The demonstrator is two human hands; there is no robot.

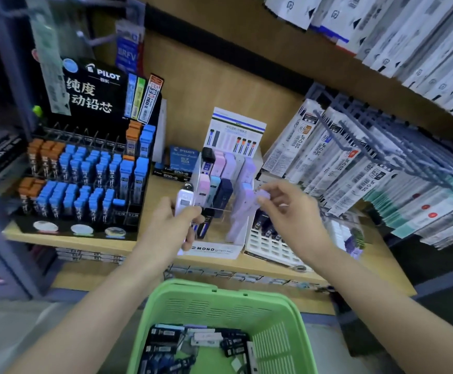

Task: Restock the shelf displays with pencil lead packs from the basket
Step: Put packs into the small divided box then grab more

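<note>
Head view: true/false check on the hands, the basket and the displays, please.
1. The left hand holds a white pack. True.
2. The right hand holds nothing. False: it pinches a lilac pack in front of the clear rack.
3. The green basket has loose packs in it. True.
4. The black display stands to the right of the clear rack. False: it stands to the left of it on the same shelf.
</note>
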